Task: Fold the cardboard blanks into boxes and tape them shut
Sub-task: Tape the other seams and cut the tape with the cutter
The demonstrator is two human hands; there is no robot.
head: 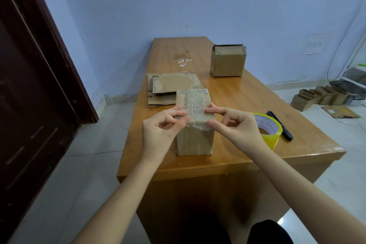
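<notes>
- While it stands upright near the front edge of the bench (247,93), we log the box (195,136): light, hollow corrugated card, stiff at the corners, top flaps closed, clear tape over the seam; best held by its side walls.
- Left hand (162,130) and right hand (235,127): fingers (179,114) curled at the top front edge, pinching and pressing the tape down.
- Tape roll (267,128) and dark marker (280,125), just right of the box.
- Flat blanks (170,87) behind; open box (227,61) farther back.
</notes>
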